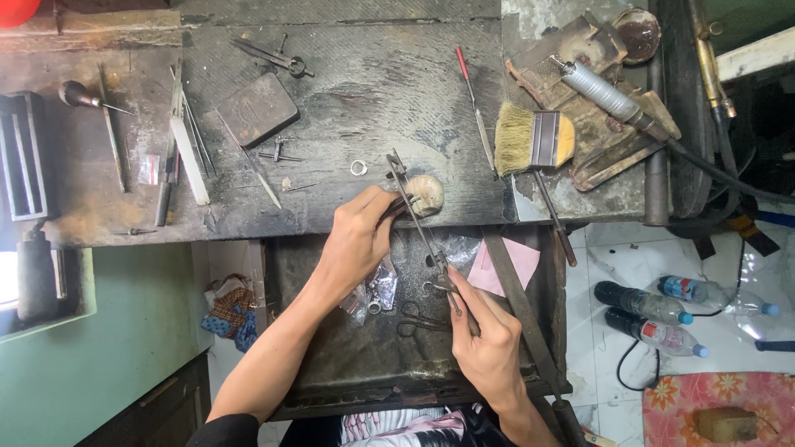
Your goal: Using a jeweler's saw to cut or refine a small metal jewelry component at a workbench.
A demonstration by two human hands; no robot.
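Spanning both hands, a thin metal saw frame [418,228] runs slantwise from the front edge of the desk [348,91] down over the open drawer [331,364] beneath it. The left hand [356,240] is closed on its upper end, pressing it against a small pale wooden peg [426,194] that juts from the desk's front edge. The right hand [489,339] is clamped on the lower end, fingers pinched round the handle near the clamp screw. The frame looks light and stiff, but its blade is probably fine and brittle, so the safe hold would be on the frame ends, not the blade. In the drawer lie small scissors [418,319], crumpled clear bags [373,290] and a pink paper [505,265]. A small silver ring [358,168] rests on the desk just behind the peg. Farther back sit a dark flat tin [257,109] and dividers [273,56]; toward the right edge lie a yellow-handled brush [534,139] and a grey handpiece [600,91].
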